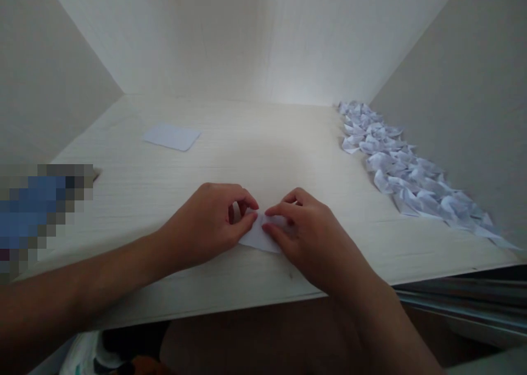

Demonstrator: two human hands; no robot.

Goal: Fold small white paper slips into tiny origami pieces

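Table (247, 161): pale, faint grain, meets back wall (230, 40) at far edge; left wall (49, 84) and right wall (469, 111) plain. Small paper (258, 241) near front edge, about midway; left hand (209, 218) and right hand (317, 238) pinch it, thumbs against fingertips. Loose sheet (172, 137) toward far left corner. Folded papers (411, 172) crowd right edge.

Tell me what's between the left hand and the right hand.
White paper, at the fingertips of both the left hand and the right hand; the head view shows it.
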